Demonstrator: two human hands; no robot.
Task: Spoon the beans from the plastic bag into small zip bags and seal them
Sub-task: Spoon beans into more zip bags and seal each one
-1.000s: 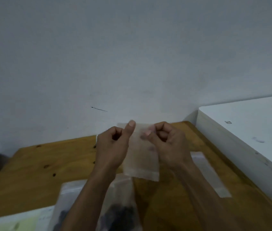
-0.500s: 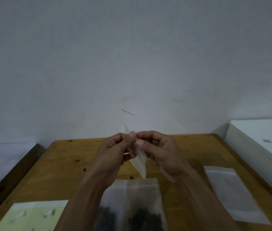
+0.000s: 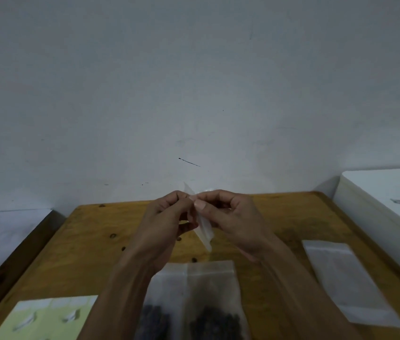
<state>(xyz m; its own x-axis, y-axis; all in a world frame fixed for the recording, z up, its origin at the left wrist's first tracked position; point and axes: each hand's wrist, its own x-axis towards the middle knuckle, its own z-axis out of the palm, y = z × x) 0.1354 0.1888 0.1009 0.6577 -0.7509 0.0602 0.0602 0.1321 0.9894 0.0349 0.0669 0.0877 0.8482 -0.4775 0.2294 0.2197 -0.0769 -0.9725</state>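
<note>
I hold a small clear zip bag (image 3: 204,231) edge-on above the wooden table (image 3: 83,253). My left hand (image 3: 167,224) and my right hand (image 3: 231,222) both pinch its top edge, fingertips touching. The bag hangs down between them and looks empty. Below my wrists lies the larger plastic bag (image 3: 208,290) with dark beans (image 3: 215,325) in its lower part. No spoon is visible.
A stack of flat empty zip bags (image 3: 348,283) lies on the table at right. A yellow-green sheet with pale shapes (image 3: 44,317) sits at the lower left. A white box (image 3: 385,200) stands to the right, a low white surface (image 3: 2,231) to the left, a wall behind.
A second ago the small bag faced me flat; it has turned edge-on and my fingertips have come together at its top. The view shifted left and down.
</note>
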